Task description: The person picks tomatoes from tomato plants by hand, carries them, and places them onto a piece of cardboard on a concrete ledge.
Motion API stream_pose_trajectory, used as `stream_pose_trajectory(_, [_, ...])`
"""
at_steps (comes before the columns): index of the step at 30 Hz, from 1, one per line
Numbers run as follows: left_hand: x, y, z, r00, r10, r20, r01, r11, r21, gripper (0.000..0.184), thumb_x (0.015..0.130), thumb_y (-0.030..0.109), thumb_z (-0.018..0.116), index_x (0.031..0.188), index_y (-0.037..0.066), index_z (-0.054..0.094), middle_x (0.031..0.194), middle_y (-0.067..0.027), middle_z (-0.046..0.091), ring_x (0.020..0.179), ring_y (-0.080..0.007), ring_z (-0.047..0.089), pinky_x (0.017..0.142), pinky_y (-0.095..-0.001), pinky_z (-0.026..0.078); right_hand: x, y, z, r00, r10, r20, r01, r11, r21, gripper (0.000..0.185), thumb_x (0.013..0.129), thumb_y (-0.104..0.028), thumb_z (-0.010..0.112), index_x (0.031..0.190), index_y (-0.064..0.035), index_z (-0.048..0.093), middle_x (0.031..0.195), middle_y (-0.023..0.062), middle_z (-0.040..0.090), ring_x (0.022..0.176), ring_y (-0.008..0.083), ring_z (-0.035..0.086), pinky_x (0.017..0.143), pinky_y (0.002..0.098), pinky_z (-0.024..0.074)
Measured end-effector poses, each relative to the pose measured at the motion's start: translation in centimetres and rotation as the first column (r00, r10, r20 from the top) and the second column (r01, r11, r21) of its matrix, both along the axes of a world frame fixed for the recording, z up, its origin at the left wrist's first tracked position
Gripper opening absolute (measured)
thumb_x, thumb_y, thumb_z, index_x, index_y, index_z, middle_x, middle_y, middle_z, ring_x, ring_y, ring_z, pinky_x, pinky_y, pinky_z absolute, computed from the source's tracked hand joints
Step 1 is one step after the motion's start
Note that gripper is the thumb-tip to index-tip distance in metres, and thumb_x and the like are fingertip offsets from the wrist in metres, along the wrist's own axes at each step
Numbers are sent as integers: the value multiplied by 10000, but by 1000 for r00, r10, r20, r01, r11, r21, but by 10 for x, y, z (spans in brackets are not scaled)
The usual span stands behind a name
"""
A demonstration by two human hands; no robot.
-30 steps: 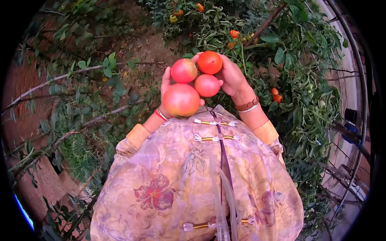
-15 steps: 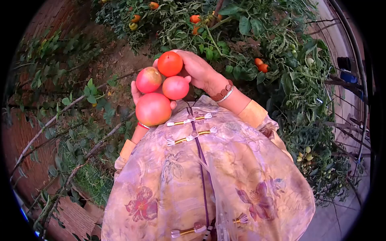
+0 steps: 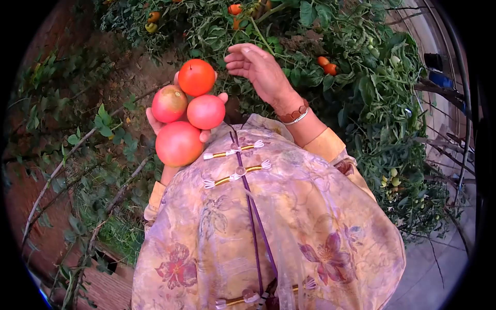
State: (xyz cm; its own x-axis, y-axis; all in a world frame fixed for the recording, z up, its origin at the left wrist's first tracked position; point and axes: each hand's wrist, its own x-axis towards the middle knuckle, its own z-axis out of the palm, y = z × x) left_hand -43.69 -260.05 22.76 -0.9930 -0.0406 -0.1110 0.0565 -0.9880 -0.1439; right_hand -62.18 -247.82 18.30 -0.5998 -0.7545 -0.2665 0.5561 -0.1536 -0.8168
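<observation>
Several tomatoes rest together in my left hand (image 3: 153, 122), whose fingers show around their edges. The topmost is a bright red tomato (image 3: 197, 77). Below it sit a pink tomato with a greenish-brown top (image 3: 169, 104) and a smaller pink tomato (image 3: 206, 112). A large pink tomato (image 3: 179, 144) lies closest to my body. My right hand (image 3: 258, 72), with a brown bracelet (image 3: 294, 111) and a silver one at the wrist, is raised to the right of the tomatoes, apart from them. Its fingers are loosely extended and hold nothing.
Tomato plants (image 3: 361, 88) with red-orange tomatoes (image 3: 326, 65) and green ones (image 3: 394, 177) grow ahead and to the right. Bare branches (image 3: 57, 170) cross the left side. A floral garment (image 3: 268, 222) covers my front. Dark pipes (image 3: 465, 103) curve along the right edge.
My right hand has let go of the tomatoes and moved away to the right. All the tomatoes now rest in my left hand alone. The view has shifted, placing the tomatoes further left.
</observation>
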Motion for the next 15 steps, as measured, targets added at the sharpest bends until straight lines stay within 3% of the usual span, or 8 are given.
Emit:
stream_pose_trajectory(2, [5, -6, -1, 999, -3, 39, 2, 1000, 31, 835, 777, 655, 663, 1477, 358, 318, 1490, -377, 175, 1026, -470, 567, 645, -446, 581, -36, 28, -34, 859, -99, -503, 242, 944, 226, 299, 980, -209, 489, 1198, -23, 575, 1040, 85, 651, 905, 195, 633, 846, 313, 519])
stream_pose_trajectory(4, [11, -12, -5, 1000, -8, 8, 7, 999, 45, 932, 773, 537, 717, 1503, 274, 202, 1490, -342, 213, 1005, -454, 575, 690, -463, 571, -85, 73, -72, 495, 174, -851, 523, 723, 452, 339, 942, -244, 546, 1229, -67, 579, 1116, 101, 643, 1009, 271, 620, 908, 363, 494])
stream_pose_trajectory(6, [14, -19, -9, 999, -26, -27, 27, 998, 53, 1049, 770, 419, 771, 1529, 190, 85, 1490, -307, 251, 984, -438, 582, 735, -480, 561, -117, 114, -126, 337, 561, -756, 711, 375, 595, 428, 913, -310, 582, 1301, -132, 544, 1245, 118, 585, 1167, 331, 544, 991, 445, 435])
stream_pose_trajectory(7, [14, -22, -10, 999, -34, -35, 37, 998, 58, 1081, 769, 389, 785, 1536, 169, 56, 1490, -298, 261, 979, -434, 584, 747, -484, 558, -113, 126, -136, 340, 565, -752, 711, 369, 599, 428, 913, -310, 582, 1301, -132, 544, 1245, 118, 585, 1167, 331, 544, 991, 445, 435])
stream_pose_trajectory(9, [12, -29, -10, 991, -94, -91, 97, 995, 29, 1104, 767, 351, 801, 1542, 145, 43, 1493, -286, 268, 978, -430, 585, 746, -483, 558, -103, 144, -152, 598, 760, -253, 430, -38, 902, 512, 904, -352, 591, 1377, -194, 478, 1352, 118, 505, 1271, 338, 459, 1031, 514, 381])
stream_pose_trajectory(12, [13, -42, -37, 958, -162, -236, 151, 987, -62, 1086, 765, 341, 804, 1541, 136, 73, 1494, -277, 276, 975, -428, 588, 720, -467, 564, -77, 164, -188, 388, 910, -149, 399, -20, 917, 547, 903, -361, 590, 1412, -230, 442, 1366, 114, 489, 1269, 345, 457, 1020, 535, 383])
stream_pose_trajectory(14, [16, -52, -47, 923, -195, -331, 164, 979, -119, 1076, 765, 341, 805, 1540, 131, 88, 1493, -271, 285, 966, -425, 591, 705, -457, 566, -64, 167, -203, 418, 898, -139, 357, -22, 934, 535, 902, -349, 588, 1405, -230, 452, 1354, 114, 497, 1265, 341, 461, 1018, 532, 384])
stream_pose_trajectory(15, [20, -55, -47, 944, -172, -282, 143, 982, -121, 1069, 769, 346, 801, 1538, 127, 92, 1485, -269, 301, 945, -416, 598, 695, -444, 569, -61, 168, -209, 444, 886, -132, 321, -20, 947, 523, 901, -337, 587, 1398, -230, 462, 1343, 113, 505, 1261, 337, 465, 1016, 529, 384])
